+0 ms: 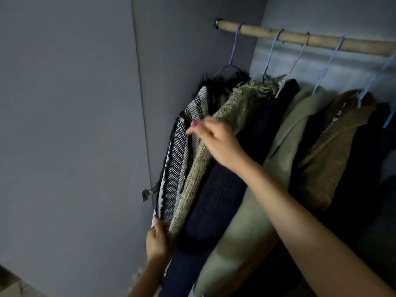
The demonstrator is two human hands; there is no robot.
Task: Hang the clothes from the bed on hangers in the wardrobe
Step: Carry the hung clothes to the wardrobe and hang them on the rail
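light: dim, bluish | my right hand [211, 138]: fingertips motion-blurred | clothes: dark ones lose detail | edges: wide-angle bend

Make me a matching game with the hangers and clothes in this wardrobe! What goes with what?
Things:
1. purple hanger
2. black-and-white woven garment
3. fringed green knit
4. wooden rail

Places:
A. across the top
B. nearest the rail's left end
C. under the right hand
D. lower edge held by the left hand

Pairs: 1-B, 2-D, 3-C, 4-A
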